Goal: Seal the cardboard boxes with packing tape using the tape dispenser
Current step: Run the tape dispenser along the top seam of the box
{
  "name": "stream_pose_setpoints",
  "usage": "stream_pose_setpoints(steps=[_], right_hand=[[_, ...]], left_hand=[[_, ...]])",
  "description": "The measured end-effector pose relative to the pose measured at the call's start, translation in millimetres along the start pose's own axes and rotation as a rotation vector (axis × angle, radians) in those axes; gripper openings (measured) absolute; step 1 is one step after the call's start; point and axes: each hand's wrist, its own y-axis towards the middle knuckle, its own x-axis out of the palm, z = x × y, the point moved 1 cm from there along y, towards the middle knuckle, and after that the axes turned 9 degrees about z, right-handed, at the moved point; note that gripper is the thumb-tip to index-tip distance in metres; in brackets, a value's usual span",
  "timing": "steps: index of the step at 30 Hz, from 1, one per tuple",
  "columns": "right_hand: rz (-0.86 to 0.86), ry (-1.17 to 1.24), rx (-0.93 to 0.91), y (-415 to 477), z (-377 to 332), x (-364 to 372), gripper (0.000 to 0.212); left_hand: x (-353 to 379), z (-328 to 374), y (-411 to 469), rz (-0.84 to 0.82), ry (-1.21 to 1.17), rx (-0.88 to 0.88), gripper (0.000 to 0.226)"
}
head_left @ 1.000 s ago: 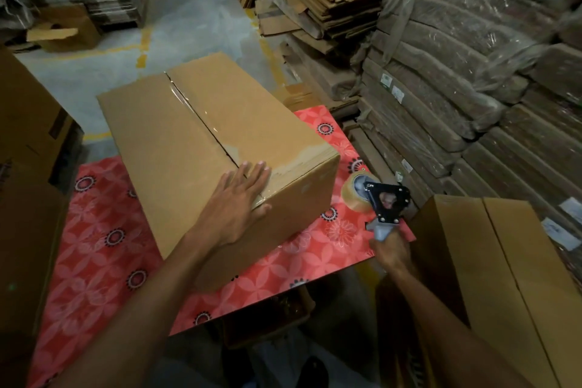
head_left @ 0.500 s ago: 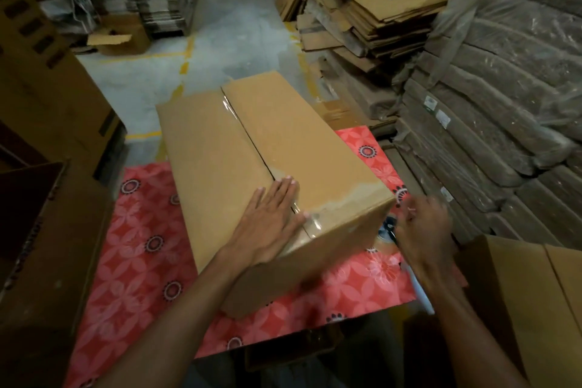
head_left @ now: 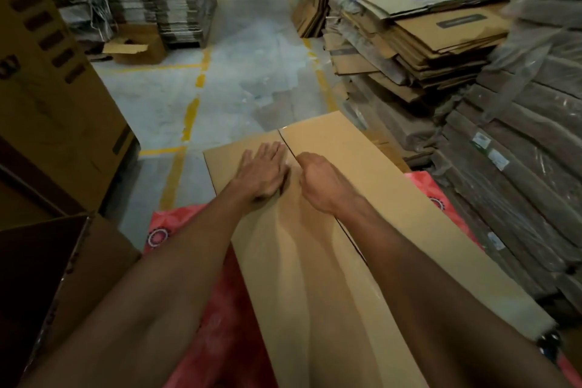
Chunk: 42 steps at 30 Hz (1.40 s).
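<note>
Your left hand (head_left: 264,168) lies flat, fingers straight, on the left flap of the cardboard box (head_left: 393,198) that spans the red-patterned bench (head_left: 226,350) from near to far edge, while your right hand (head_left: 318,178) curls beside the centre seam (head_left: 283,138), its grip hidden.

Single view: head-worn, wide-angle. Looks forward and down along cardboard box (head_left: 393,198) from its near end, seam running away from lens. Very near: box fills lower centre of frame, forearms enter from bottom edge, left hand (head_left: 263,172) and right hand (head_left: 318,181) at box's far half. Beyond box, floor aisle (head_left: 252,57) reaches top edge. Stacks either side of box bow outward.
</note>
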Motion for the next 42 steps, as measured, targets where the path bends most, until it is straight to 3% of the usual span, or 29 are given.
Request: stream_pose_setpoints(steps=[7,19,24,29,33,36,40,42], right_hand=[[-0.23,-0.167,0.042,62,5,41,0.063],[-0.188,-0.226,0.138,-8,-4,35,0.063],[-0.196,-0.227,0.143,-14,-1,33,0.064],[-0.211,-0.239,0.124,-58,-9,20,0.066],[-0.183,-0.213,0.158,-132,-11,0,0.084],[-0.164,-0.187,0.176,-157,-12,-6,0.083],[-0.171,-0.21,0.18,-157,-10,-4,0.074],[-0.178,-0.206,0.173,-159,-9,-3,0.066]], left_hand=[[6,-27,49,0.069,0.05,0.125,0.059],[8,-28,46,0.119,0.046,0.136,0.06],[16,-6,3,0.073,-0.038,0.363,0.058],[20,-9,-15,0.095,0.01,0.304,0.059],[16,2,-20,0.074,0.037,0.26,0.059],[13,17,-32,0.057,0.011,0.237,0.057],[28,59,-83,0.04,-0.001,0.443,0.056],[34,70,-103,0.057,-0.006,0.454,0.056]])
